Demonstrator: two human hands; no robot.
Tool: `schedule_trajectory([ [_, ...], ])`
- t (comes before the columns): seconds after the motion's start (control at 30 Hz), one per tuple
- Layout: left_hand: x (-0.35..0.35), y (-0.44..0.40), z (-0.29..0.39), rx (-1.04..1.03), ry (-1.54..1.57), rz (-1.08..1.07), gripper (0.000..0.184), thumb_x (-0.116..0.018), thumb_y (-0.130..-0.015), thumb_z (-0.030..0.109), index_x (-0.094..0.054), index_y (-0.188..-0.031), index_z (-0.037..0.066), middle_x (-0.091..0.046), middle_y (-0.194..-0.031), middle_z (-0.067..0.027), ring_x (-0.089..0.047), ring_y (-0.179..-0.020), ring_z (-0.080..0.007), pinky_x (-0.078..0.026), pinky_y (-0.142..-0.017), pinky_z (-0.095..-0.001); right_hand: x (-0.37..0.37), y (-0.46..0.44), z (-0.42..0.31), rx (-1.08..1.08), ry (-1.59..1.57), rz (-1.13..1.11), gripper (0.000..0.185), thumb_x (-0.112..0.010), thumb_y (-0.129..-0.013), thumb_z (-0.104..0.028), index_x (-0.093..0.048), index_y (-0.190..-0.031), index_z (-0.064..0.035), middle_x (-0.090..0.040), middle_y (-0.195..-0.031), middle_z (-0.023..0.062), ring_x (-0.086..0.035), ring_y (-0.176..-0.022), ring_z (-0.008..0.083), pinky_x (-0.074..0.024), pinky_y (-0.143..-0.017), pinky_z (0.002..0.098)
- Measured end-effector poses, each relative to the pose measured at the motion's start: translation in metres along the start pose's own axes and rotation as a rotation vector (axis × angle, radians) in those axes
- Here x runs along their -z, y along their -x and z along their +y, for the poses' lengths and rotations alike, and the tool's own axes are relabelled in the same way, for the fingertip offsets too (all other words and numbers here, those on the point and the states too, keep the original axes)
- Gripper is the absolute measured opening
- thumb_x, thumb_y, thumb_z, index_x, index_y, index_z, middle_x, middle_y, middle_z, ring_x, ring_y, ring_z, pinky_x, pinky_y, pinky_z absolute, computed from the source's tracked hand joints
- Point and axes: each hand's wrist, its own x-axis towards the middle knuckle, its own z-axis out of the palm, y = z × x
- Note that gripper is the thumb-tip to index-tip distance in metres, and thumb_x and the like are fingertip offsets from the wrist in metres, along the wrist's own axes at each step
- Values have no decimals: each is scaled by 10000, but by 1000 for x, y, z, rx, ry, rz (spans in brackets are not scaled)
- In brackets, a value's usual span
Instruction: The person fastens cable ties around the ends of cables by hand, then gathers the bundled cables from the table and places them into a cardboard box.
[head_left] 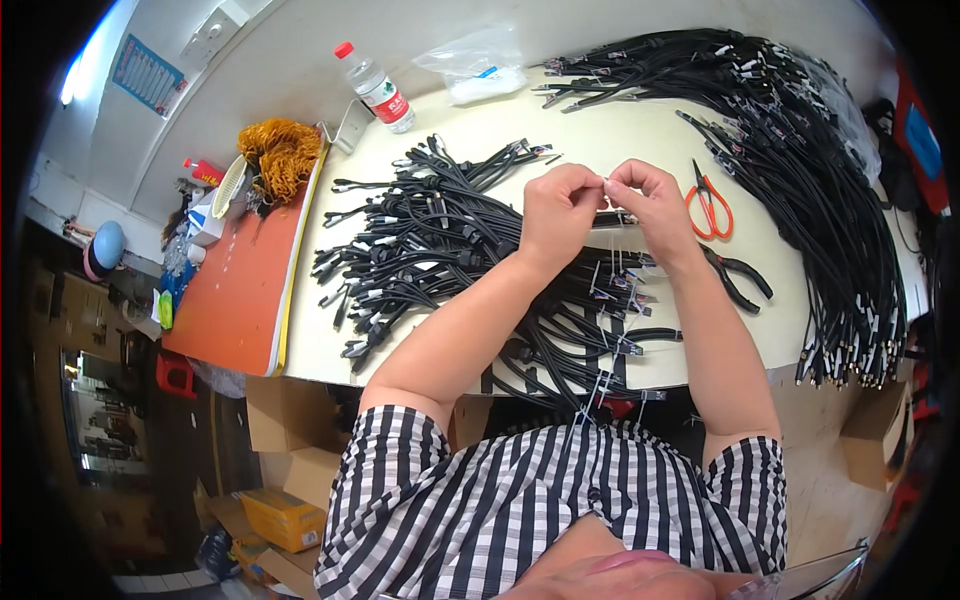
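Observation:
My left hand (555,215) and my right hand (655,210) meet above the table, fingertips pinched together. Between them is a small, thin white piece that looks like a cable tie (606,187), mostly hidden by the fingers. Beneath my hands and forearms lies a spread pile of black cables (430,240), their connectors fanned out to the left and right. Thin white cable ties (600,385) stick out among the cables near the front edge. Beside my right hand are orange-handled snips (708,205) and black-handled pliers (740,278).
More bundled black cables (790,180) cover the table's (620,130) right side and back. At the back stand a water bottle (378,90) and a plastic bag (480,75). An orange board (240,280) with brown fibre strands (278,155) on it borders the left. Cardboard boxes (290,410) sit below.

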Motion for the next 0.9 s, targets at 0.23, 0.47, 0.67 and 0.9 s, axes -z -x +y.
schedule_trajectory([
  [0.23, 7, -2, 9, 1, -368, -223, 61, -624, -812, -11, -679, -836, -23, -664, -693, -104, -667, -611, -142, -513, -566, -263, 8, -3, 1, 51, 343, 83, 131, -681, -813, -127, -627, -832, -9, -612, -758, 8, -549, -756, 81, -433, -715, 235],
  [0.47, 80, -68, 43, 305, -414, 4, 175, -649, -821, 110, -714, -946, 6, -696, -848, -139, -660, -766, -185, -519, -711, -307, 14, -8, 6, 155, 202, 299, 40, -625, -888, -72, -621, -881, -33, -590, -783, -37, -479, -710, 42, -385, -686, 200],
  [0.67, 94, -64, -22, 308, -1207, -266, 251, -705, -762, 261, -708, -934, 78, -688, -925, -145, -651, -870, -337, -516, -780, -417, 11, -8, 1, 122, 6, 229, 21, -591, -897, -43, -608, -895, -30, -657, -840, 30, -471, -621, 33, -382, -581, 174],
  [0.9, 92, -52, -53, 211, -1255, -88, 228, -698, -755, 157, -659, -956, 56, -665, -942, -137, -633, -937, -305, -493, -829, -390, 7, -6, 1, 80, -104, 236, 6, -587, -895, -39, -592, -898, -38, -648, -844, 40, -518, -627, 53, -426, -592, 187],
])
